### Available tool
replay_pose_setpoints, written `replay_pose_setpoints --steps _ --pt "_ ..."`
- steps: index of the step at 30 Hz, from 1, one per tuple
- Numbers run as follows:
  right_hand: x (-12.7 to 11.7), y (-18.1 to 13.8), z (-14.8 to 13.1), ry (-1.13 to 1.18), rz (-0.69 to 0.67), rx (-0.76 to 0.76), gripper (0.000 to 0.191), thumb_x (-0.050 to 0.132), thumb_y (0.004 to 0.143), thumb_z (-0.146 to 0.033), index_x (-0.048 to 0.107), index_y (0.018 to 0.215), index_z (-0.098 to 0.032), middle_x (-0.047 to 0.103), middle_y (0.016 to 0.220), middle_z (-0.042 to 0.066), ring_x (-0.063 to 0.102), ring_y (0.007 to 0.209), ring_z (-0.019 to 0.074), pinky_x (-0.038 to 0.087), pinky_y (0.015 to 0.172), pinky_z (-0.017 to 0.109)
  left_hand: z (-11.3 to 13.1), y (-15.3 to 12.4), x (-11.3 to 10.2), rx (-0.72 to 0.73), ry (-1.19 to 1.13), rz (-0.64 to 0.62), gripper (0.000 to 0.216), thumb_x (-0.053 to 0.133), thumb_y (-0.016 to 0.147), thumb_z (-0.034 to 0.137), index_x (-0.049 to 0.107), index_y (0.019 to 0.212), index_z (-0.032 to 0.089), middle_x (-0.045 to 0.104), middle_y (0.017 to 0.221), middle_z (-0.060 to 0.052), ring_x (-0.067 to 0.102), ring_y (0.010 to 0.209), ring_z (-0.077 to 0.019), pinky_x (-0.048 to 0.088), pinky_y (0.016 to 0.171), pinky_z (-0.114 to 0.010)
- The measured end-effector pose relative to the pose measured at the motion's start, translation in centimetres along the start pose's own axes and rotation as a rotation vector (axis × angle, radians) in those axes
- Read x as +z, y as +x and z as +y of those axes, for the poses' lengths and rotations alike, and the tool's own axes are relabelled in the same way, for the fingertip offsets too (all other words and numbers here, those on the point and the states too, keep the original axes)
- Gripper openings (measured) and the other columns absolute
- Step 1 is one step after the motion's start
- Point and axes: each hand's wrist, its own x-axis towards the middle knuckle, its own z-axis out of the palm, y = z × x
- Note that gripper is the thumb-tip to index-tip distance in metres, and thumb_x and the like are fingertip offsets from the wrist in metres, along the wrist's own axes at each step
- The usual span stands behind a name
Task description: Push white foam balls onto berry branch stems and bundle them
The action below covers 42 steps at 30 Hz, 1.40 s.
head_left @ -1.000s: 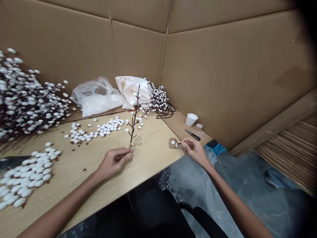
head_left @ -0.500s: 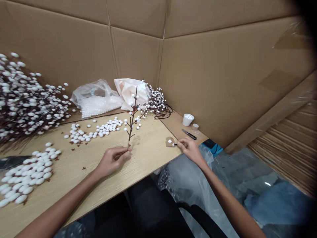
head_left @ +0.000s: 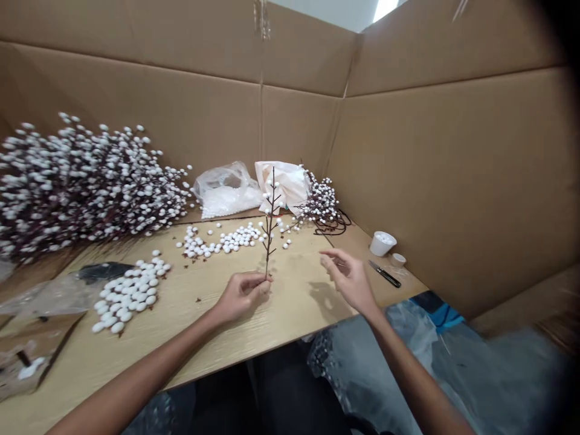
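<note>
Upright over the table stands a thin brown artificial branch [head_left: 270, 226], with short side twigs and a few white berries near its upper part. My left hand [head_left: 243, 296] pinches its lower stem between thumb and fingers. To the right, my right hand [head_left: 348, 279] is raised above the table, thumb and forefinger close together; anything between the tips is too small to make out. White berries [head_left: 233, 238] lie loose in a band behind the branch. Another pile of larger-looking white berries [head_left: 131, 296] is left of my left hand.
A big bundle of white-berried branches [head_left: 90, 187] fills the back left, a smaller bunch [head_left: 322, 199] the back right. Between them are a clear bag of white beads [head_left: 229, 196] and a pale bag [head_left: 290, 181]. On the right are a white cup [head_left: 383, 243], a small tub [head_left: 397, 260] and thread snips [head_left: 385, 275].
The view has swung left and up. My right hand has lifted away from the small cardboard piece with white paste, which is out of sight. My left hand still holds the branch upright.
</note>
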Motion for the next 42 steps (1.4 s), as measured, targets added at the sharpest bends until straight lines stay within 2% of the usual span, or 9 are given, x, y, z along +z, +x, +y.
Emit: replay_pose_setpoints --steps 3,6,12,21,25,29,33,38,42 --pt "3.8 1.9 -1.1 0.192 -0.240 0.025 0.035 0.060 0.080 -0.042 0.067 0.103 -0.017 0.065 0.098 0.008 0.060 0.082 0.0165 0.050 0.065 0.026 0.5 -0.3 0.0 -0.045 -0.093 0.032 0.033 0.065 0.076 0.039 0.068 0.089 0.009 0.067 0.076 -0.007 0.062 0.068 -0.0155 0.053 0.064 -0.028" --pt "6.8 3.6 -1.6 0.447 -0.419 0.118 0.035 0.064 0.077 -0.043 0.069 0.098 -0.017 0.066 0.091 0.007 0.060 0.084 0.0160 0.051 0.070 0.027 0.8 -0.4 -0.3 -0.029 -0.131 0.057 0.036 0.066 0.076 0.043 0.068 0.089 0.009 0.066 0.072 -0.006 0.060 0.066 -0.0150 0.051 0.062 -0.028" --pt "9.8 5.0 -2.8 0.741 -0.555 0.271 0.028 0.075 0.068 -0.037 0.072 0.086 -0.017 0.066 0.081 0.004 0.061 0.077 0.0134 0.050 0.072 0.026 0.4 -0.5 -0.8 0.055 -0.133 0.065 0.032 0.060 0.082 0.041 0.066 0.088 0.010 0.061 0.069 -0.004 0.055 0.064 -0.0123 0.047 0.063 -0.025" --pt "10.9 4.5 -3.1 0.594 -0.433 0.161 0.031 0.078 0.063 -0.031 0.070 0.090 -0.017 0.068 0.083 0.002 0.063 0.077 0.0136 0.049 0.072 0.025 1.0 -0.5 -0.8 0.073 -0.129 0.118 0.027 0.060 0.082 0.038 0.066 0.083 0.011 0.063 0.070 -0.004 0.058 0.066 -0.0141 0.047 0.063 -0.024" --pt "11.8 3.3 -3.4 0.484 -0.370 0.115 0.024 0.076 0.063 -0.033 0.068 0.077 -0.015 0.065 0.069 0.002 0.059 0.060 0.0128 0.047 0.055 0.023 0.7 -0.3 -0.9 0.148 -0.073 0.209 0.026 0.061 0.081 0.035 0.066 0.071 0.012 0.066 0.070 -0.005 0.060 0.068 -0.0157 0.047 0.064 -0.024" --pt "12.3 3.1 -3.8 0.479 -0.302 0.077 0.022 0.073 0.065 -0.036 0.067 0.070 -0.016 0.065 0.066 0.002 0.057 0.057 0.0133 0.046 0.053 0.024 0.9 -0.1 -1.5 0.151 -0.072 0.205 0.024 0.064 0.079 0.036 0.070 0.081 0.012 0.070 0.079 -0.008 0.063 0.072 -0.0178 0.049 0.065 -0.026" --pt "12.1 3.8 -4.4 0.504 -0.201 0.003 0.022 0.073 0.065 -0.036 0.068 0.071 -0.016 0.067 0.069 0.002 0.059 0.065 0.0137 0.047 0.063 0.025 2.4 0.2 -3.1 0.155 -0.117 0.232 0.026 0.069 0.076 0.033 0.069 0.093 0.013 0.071 0.084 -0.008 0.065 0.073 -0.0177 0.051 0.065 -0.026" --pt "11.9 4.0 -5.6 0.550 -0.214 0.007 0.026 0.076 0.061 -0.039 0.069 0.072 -0.016 0.069 0.071 0.003 0.059 0.064 0.0135 0.047 0.064 0.026 4.9 0.6 -5.1 0.258 -0.289 0.485 0.023 0.072 0.073 0.031 0.056 0.074 0.014 0.066 0.068 -0.003 0.062 0.062 -0.0124 0.049 0.061 -0.022" --pt "12.5 3.6 -7.0 0.570 -0.242 -0.022 0.027 0.076 0.062 -0.040 0.069 0.071 -0.016 0.068 0.071 0.003 0.059 0.064 0.0140 0.047 0.063 0.026 7.0 0.6 -5.9 0.308 -0.296 0.504 0.028 0.073 0.071 0.034 0.053 0.071 0.015 0.064 0.067 -0.002 0.061 0.061 -0.0123 0.048 0.060 -0.022"
